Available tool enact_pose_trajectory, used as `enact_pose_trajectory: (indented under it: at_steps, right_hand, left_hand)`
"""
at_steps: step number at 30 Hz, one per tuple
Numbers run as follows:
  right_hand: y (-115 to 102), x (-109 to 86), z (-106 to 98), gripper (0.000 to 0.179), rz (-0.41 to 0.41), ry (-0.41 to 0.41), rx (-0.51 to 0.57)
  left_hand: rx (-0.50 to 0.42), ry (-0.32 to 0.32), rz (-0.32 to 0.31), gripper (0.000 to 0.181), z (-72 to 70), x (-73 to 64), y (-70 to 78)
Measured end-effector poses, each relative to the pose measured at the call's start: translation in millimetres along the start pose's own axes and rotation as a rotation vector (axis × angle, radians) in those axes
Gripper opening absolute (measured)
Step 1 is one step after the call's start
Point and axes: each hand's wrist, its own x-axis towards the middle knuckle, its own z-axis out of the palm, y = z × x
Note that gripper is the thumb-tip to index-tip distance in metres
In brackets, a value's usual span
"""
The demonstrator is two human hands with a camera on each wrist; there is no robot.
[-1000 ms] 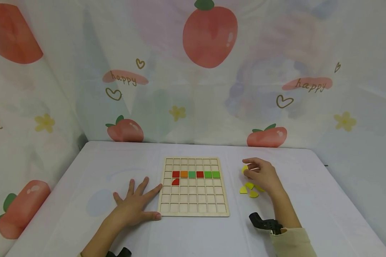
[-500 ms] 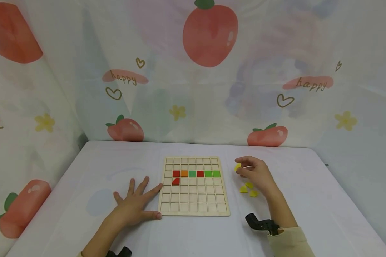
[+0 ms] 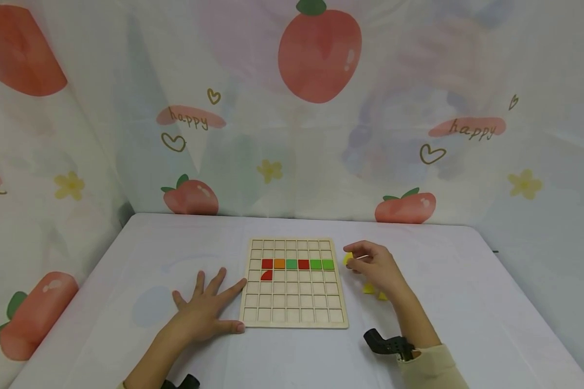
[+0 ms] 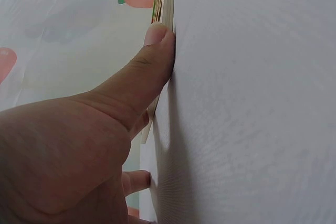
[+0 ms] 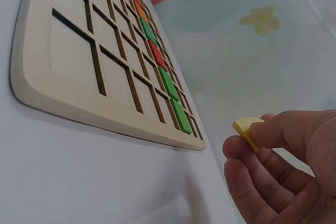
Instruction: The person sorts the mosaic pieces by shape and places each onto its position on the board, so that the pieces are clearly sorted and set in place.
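A wooden grid board (image 3: 294, 301) lies mid-table, a row of red, orange, teal and green square tiles (image 3: 315, 265) set in its cells. Below the row's left end sits a red tile with a rounded corner (image 3: 266, 276). My left hand (image 3: 206, 316) is spread on the table, its thumb and a fingertip at the board's left edge. Between thumb and fingers, my right hand (image 3: 376, 266) pinches a yellow quarter-circle tile (image 5: 249, 128), held up just right of the board. Several similar yellow tiles (image 3: 368, 289) lie on the table, partly hidden behind the right forearm.
A white cloth covers the table (image 3: 292, 356). Behind it hangs a printed curtain (image 3: 316, 140) with fruit and hearts. Black wrist-worn devices (image 3: 389, 344) are on both wrists.
My right hand has moved left towards the board, carrying the yellow tile away from the loose yellow ones. The left hand and the board stay put.
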Motion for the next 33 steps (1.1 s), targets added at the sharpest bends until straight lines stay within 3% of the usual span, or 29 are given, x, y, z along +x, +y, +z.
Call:
enact_pose_trajectory:
  at_steps: [33]
  right_hand:
    - [-27.0, 1.0, 35.9, 0.028, -0.073, -0.082, 0.044]
  left_hand:
    - [0.008, -0.017, -0.009, 0.098, 1.4, 0.9, 0.5]
